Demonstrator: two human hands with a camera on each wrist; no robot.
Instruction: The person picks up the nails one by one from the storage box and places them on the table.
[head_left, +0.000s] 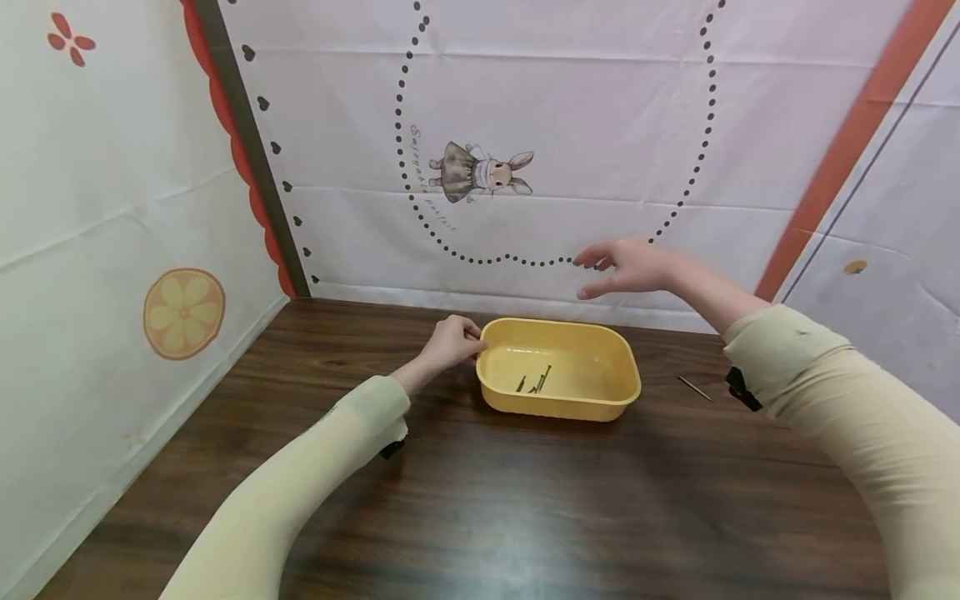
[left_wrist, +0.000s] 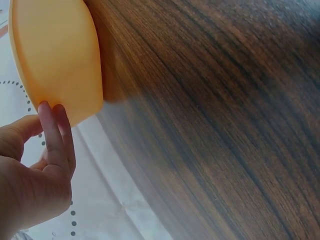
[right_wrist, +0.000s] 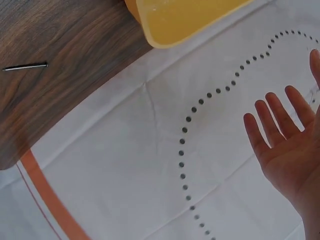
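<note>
A yellow plastic basin (head_left: 558, 408) stands on the dark wooden table, with several thin dark nails (head_left: 542, 381) lying inside toward its left part. My left hand (head_left: 450, 342) pinches the basin's left rim; in the left wrist view the fingers (left_wrist: 56, 137) lie against the outer wall and the thumb is at the rim. Raised in the air above and behind the basin's right side, my right hand (head_left: 628, 265) holds nothing, its fingers (right_wrist: 270, 125) spread apart. A single nail (head_left: 694, 388) lies on the table to the right of the basin.
The wood-grain table (head_left: 480, 500) ends at the back against a white printed cloth (head_left: 360, 167) with a rabbit picture. Another cloth wall (head_left: 97, 333) stands along the left side, and one more (head_left: 892, 275) is on the right.
</note>
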